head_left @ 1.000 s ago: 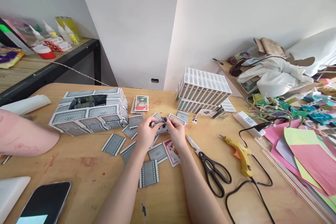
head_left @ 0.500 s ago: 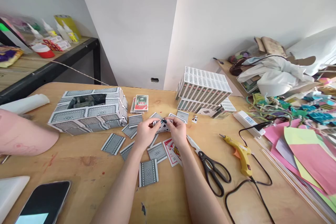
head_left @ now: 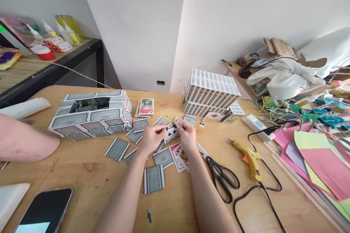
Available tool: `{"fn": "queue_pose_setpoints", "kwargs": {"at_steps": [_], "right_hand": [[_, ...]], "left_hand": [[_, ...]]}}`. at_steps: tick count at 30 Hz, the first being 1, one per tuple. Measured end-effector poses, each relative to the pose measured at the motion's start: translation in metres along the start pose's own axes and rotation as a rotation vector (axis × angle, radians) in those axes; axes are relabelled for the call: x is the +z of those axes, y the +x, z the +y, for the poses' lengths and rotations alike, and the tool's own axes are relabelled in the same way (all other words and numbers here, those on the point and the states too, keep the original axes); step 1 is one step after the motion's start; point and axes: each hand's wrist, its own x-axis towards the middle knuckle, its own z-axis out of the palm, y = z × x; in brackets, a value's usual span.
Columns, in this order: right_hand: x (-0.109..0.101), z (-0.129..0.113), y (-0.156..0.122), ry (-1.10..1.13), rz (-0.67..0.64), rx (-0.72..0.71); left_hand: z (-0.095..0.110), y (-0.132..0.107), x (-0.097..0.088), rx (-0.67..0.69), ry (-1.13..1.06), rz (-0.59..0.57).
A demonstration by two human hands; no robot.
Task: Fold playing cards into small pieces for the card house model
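My left hand (head_left: 152, 138) and my right hand (head_left: 187, 135) meet over the middle of the wooden table (head_left: 82, 174). Both pinch one playing card (head_left: 172, 133), face up with black spade pips, held slightly tilted just above the table. Several loose cards lie around the hands, most face down with grey patterned backs (head_left: 154, 178). A red face card (head_left: 179, 153) lies under my right wrist. To the left stands a box covered in card backs (head_left: 91, 114) with a dark opening on top.
Black-handled scissors (head_left: 220, 176) and a yellow glue gun (head_left: 250, 158) with a black cable lie to the right. Stacked card packs (head_left: 212, 93) sit behind. A phone (head_left: 43, 211) lies front left, a pink object (head_left: 24, 142) at left, coloured paper (head_left: 319, 153) at right.
The card has turned in my fingers from edge-on and curled to face up, showing its spades. Both hands shifted slightly to the right and away.
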Motion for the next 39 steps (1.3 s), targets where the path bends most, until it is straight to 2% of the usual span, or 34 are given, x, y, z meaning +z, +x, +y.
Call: {"fn": "queue_pose_setpoints", "kwargs": {"at_steps": [8, 13, 17, 25, 34, 39], "right_hand": [[-0.002, -0.004, -0.001, 0.124, -0.009, 0.059], [-0.001, -0.004, -0.002, 0.115, -0.012, 0.043], [0.000, -0.004, -0.002, 0.081, -0.008, 0.006], [0.006, -0.013, -0.007, 0.066, -0.040, -0.018], [0.008, -0.011, -0.010, 0.180, -0.143, 0.109], [0.010, -0.011, -0.009, 0.097, -0.119, 0.101]], "left_hand": [[-0.009, 0.003, -0.008, 0.011, -0.035, -0.173], [-0.006, 0.002, -0.012, -0.029, -0.020, -0.188], [-0.002, 0.001, -0.010, -0.041, -0.035, -0.130], [-0.002, 0.001, 0.000, 0.057, 0.131, 0.125], [-0.008, 0.002, 0.002, 0.169, 0.331, 0.243], [-0.010, 0.004, 0.003, 0.127, 0.379, 0.301]]}}
